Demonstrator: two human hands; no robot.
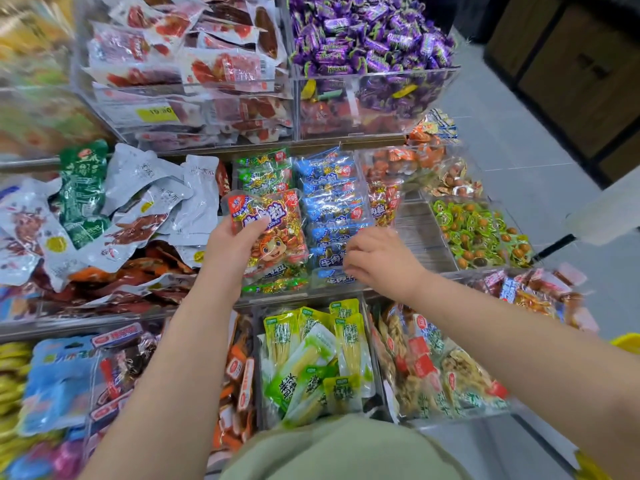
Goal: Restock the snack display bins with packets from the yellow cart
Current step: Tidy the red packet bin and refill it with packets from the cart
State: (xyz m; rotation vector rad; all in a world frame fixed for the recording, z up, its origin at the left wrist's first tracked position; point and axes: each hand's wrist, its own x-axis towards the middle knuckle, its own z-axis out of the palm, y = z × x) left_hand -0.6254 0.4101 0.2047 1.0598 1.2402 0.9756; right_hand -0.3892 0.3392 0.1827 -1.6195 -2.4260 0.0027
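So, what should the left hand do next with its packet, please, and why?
Probably carry the red packet in the left hand rightward to the matching red packets, since it now hangs over green packets.

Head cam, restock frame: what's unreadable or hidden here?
Head view only.
- yellow cart: cut off by right edge, contents unseen.
- right hand: its back hides the fingertips; grip on blue packets unclear.
- far-left bins: motion blur, labels unreadable.
- green-packet bin: mostly covered by the red packet in the left hand.
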